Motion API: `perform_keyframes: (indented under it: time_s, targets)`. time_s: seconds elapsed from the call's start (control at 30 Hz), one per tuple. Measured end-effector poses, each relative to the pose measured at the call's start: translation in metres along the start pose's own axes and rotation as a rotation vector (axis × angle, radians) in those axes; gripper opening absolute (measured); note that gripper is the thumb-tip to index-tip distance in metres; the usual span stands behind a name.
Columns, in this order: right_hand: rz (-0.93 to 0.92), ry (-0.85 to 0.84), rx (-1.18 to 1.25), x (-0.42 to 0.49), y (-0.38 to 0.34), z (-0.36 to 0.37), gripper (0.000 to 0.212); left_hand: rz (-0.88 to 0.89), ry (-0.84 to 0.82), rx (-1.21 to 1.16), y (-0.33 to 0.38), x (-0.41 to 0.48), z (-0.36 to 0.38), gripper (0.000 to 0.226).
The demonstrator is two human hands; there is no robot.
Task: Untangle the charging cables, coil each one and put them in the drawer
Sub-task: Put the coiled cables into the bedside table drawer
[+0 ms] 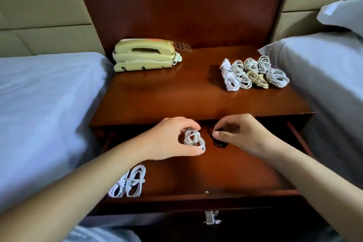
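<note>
Two coils held over the open drawer [245, 179], one in each hand.
Two stowed coils [127, 182] are seen at its front left. One white coil [194, 140], long axis near upright, is pinched by the left hand [169, 137] in curled fingers [191, 125]. One black coil [219, 142] is pinched by the right hand [243, 135], with the drawer floor beneath both. About eight waiting coils [253, 72] are left on the tabletop [157, 94].
</note>
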State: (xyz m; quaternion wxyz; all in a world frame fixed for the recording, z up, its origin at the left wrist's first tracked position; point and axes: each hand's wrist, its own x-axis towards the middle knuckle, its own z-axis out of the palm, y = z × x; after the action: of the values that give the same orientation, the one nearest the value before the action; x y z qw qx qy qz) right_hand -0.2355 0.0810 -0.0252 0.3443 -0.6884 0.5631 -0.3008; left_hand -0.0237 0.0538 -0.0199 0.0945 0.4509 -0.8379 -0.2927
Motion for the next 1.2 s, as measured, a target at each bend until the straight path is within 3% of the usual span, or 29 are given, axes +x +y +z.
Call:
perform_keyframes:
  time_s: [0.1, 0.2, 0.53, 0.67, 0.87, 1.07, 1.2]
  targets:
    - [-0.012, -0.111, -0.079, 0.004, -0.003, 0.048, 0.016, -0.093, -0.036, -0.044, -0.028, -0.030, 0.004, 0.054]
    - [-0.036, -0.186, -0.130, 0.006, -0.007, 0.078, 0.005, -0.139, -0.055, -0.001, -0.044, -0.048, 0.005, 0.053]
    - [0.011, -0.429, -0.154, 0.003, -0.013, 0.106, 0.012, -0.176, -0.300, 0.126, -0.068, -0.067, 0.020, 0.059]
    - [0.022, -0.477, -0.127, 0.006, -0.013, 0.096, 0.017, -0.188, -0.231, 0.123, -0.064, -0.063, 0.011, 0.046]
    - [-0.014, -0.329, -0.179, 0.025, -0.016, 0.043, 0.014, -0.054, -0.055, 0.091, -0.027, -0.031, -0.015, 0.033]
    - [-0.042, 0.021, -0.356, 0.050, -0.011, -0.042, 0.008, 0.073, 0.121, 0.074, 0.018, 0.036, -0.033, 0.028]
    - [-0.046, 0.232, -0.551, 0.067, -0.001, -0.079, 0.017, 0.094, 0.207, 0.179, 0.040, 0.091, -0.027, 0.040]
